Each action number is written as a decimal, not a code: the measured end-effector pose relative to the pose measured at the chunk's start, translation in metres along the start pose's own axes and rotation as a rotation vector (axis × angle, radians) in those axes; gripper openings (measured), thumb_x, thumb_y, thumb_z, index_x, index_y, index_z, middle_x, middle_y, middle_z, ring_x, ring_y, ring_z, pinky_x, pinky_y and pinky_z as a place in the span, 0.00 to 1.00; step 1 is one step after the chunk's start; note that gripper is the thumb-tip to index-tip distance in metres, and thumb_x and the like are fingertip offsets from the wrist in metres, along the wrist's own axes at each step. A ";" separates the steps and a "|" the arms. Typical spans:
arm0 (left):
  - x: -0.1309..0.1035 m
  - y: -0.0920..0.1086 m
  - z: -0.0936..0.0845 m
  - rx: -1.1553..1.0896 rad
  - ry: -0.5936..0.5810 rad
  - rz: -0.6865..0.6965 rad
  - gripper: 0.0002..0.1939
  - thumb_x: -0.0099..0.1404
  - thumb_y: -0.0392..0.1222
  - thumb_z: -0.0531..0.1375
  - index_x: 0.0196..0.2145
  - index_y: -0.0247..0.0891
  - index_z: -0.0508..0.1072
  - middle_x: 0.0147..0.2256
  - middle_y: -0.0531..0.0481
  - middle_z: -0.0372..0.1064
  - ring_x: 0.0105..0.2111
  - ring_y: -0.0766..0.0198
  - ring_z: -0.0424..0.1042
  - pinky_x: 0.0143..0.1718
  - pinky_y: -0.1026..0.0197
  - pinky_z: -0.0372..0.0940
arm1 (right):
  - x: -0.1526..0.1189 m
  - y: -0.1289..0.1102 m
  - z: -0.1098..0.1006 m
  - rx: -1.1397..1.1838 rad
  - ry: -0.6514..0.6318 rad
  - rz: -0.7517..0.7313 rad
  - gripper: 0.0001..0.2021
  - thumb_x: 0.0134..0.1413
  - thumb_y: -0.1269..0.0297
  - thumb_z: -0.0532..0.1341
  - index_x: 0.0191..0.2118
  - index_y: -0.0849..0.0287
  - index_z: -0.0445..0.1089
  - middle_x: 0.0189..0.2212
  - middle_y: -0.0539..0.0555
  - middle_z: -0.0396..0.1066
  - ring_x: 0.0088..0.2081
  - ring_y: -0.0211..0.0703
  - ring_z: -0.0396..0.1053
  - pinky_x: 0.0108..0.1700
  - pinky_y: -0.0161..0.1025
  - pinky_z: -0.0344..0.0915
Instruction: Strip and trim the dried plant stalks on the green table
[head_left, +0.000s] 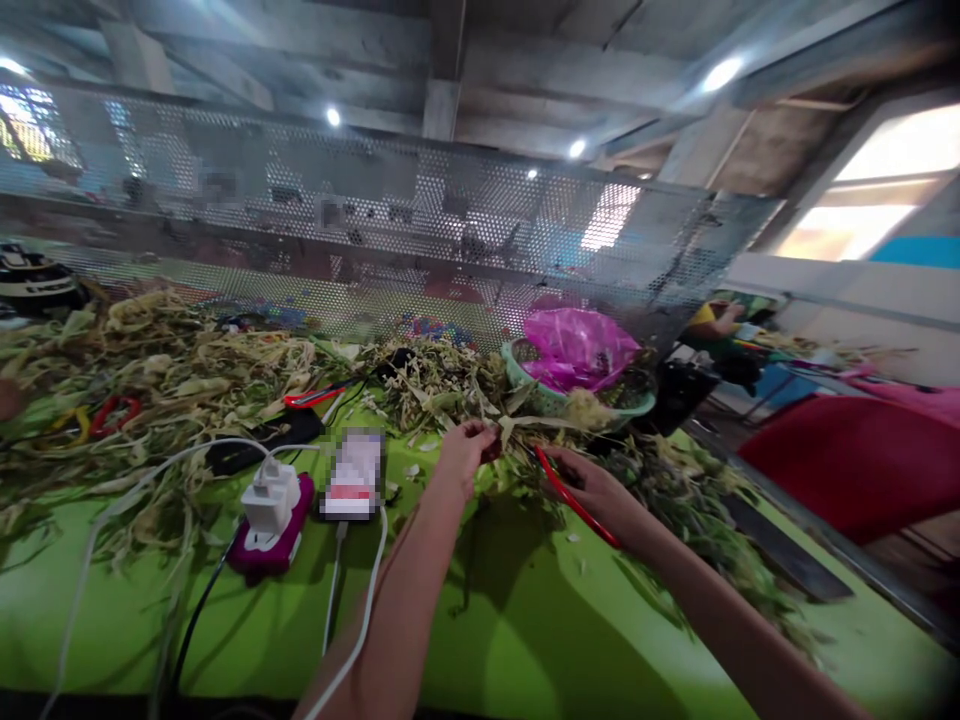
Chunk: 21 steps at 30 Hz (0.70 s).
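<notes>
My left hand (469, 446) is closed in a pinch on a dried plant stem (517, 425) with pale, withered leaves. Close to its right, my right hand (589, 484) is wrapped round red-handled pruning shears (574, 503). The shears' tip points toward the stem; whether the blades touch it I cannot make out. Behind both hands stands a light green basket (547, 400) with a pink plastic bag (577, 348) in it. Small dried sprigs (442, 385) are heaped beside the basket.
Dried plants (172, 370) cover the green table's (540, 620) left; greener stems (697, 530) lie right. A phone (352, 475), a power strip with chargers (270, 520) and white cables are at front left. Another red-handled tool (315, 396) lies behind. A perforated metal screen (375, 230) borders the back.
</notes>
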<state>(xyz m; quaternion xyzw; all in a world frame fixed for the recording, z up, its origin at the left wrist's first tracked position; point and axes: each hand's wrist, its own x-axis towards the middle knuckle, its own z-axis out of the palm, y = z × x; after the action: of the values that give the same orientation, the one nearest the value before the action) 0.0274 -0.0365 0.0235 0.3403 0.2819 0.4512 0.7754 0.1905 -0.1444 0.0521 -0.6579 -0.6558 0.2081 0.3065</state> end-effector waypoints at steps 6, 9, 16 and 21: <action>0.001 -0.002 -0.001 0.021 0.011 0.000 0.13 0.42 0.39 0.70 0.21 0.36 0.67 0.18 0.56 0.63 0.19 0.70 0.62 0.27 0.64 0.61 | 0.000 0.006 0.000 -0.084 0.037 -0.038 0.22 0.50 0.51 0.61 0.49 0.57 0.70 0.44 0.57 0.74 0.48 0.55 0.69 0.52 0.48 0.64; -0.001 -0.001 -0.001 0.026 -0.003 -0.001 0.14 0.42 0.39 0.70 0.21 0.36 0.67 0.18 0.55 0.64 0.20 0.69 0.65 0.29 0.63 0.62 | 0.001 0.010 0.002 -0.028 0.039 -0.042 0.23 0.48 0.50 0.62 0.48 0.56 0.71 0.42 0.56 0.75 0.47 0.56 0.70 0.50 0.48 0.65; -0.003 0.004 -0.002 -0.001 -0.006 0.023 0.13 0.43 0.39 0.69 0.22 0.36 0.67 0.19 0.55 0.66 0.21 0.70 0.65 0.29 0.64 0.62 | 0.003 0.027 -0.004 0.000 0.096 0.037 0.25 0.47 0.51 0.62 0.50 0.58 0.71 0.38 0.55 0.77 0.41 0.55 0.73 0.44 0.46 0.69; -0.003 0.006 -0.003 -0.047 -0.015 0.062 0.14 0.44 0.40 0.69 0.26 0.35 0.68 0.22 0.53 0.69 0.21 0.71 0.66 0.28 0.65 0.61 | -0.011 0.047 -0.027 -0.427 0.045 0.040 0.25 0.46 0.64 0.61 0.54 0.51 0.69 0.50 0.53 0.73 0.48 0.57 0.71 0.48 0.46 0.66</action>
<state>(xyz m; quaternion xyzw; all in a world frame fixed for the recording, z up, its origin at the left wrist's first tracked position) 0.0205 -0.0363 0.0265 0.3340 0.2550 0.4788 0.7708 0.2428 -0.1562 0.0386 -0.7252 -0.6648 0.0557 0.1705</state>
